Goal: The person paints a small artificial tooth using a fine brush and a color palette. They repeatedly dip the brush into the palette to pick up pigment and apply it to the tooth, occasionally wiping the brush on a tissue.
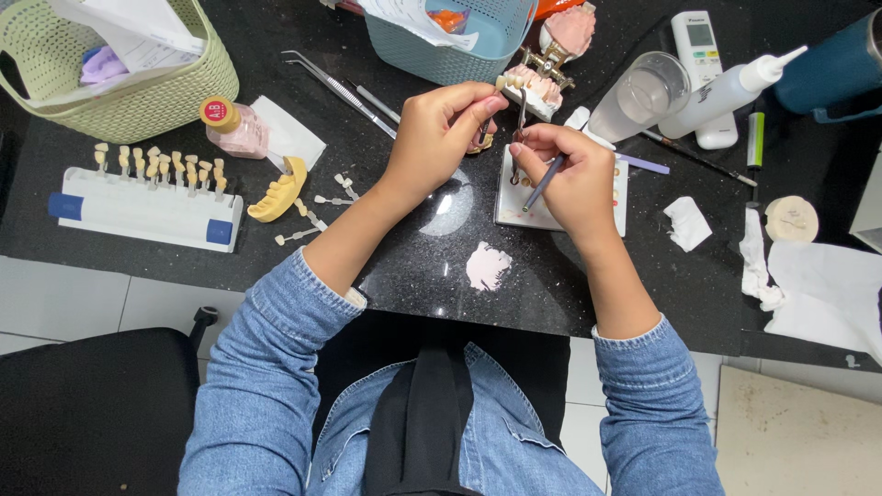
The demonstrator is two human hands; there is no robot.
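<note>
My left hand (439, 133) pinches a small dental piece (484, 140) with thumb and fingers, raised over the black worktop. My right hand (571, 179) grips a thin metal tool (542, 182) like a pen, its tip meeting the piece. Under the right hand lies a white mixing tile (508, 197). Just behind the hands stands a pink-and-white jaw model on a metal hinge (542, 78).
A tooth shade guide (147, 197) and a yellow impression (278, 193) lie left. A green basket (119, 101), a blue basket (459, 50), tweezers (335, 87), a clear cup (643, 92), a white squeeze bottle (726, 92) and tissues (808, 285) surround the work.
</note>
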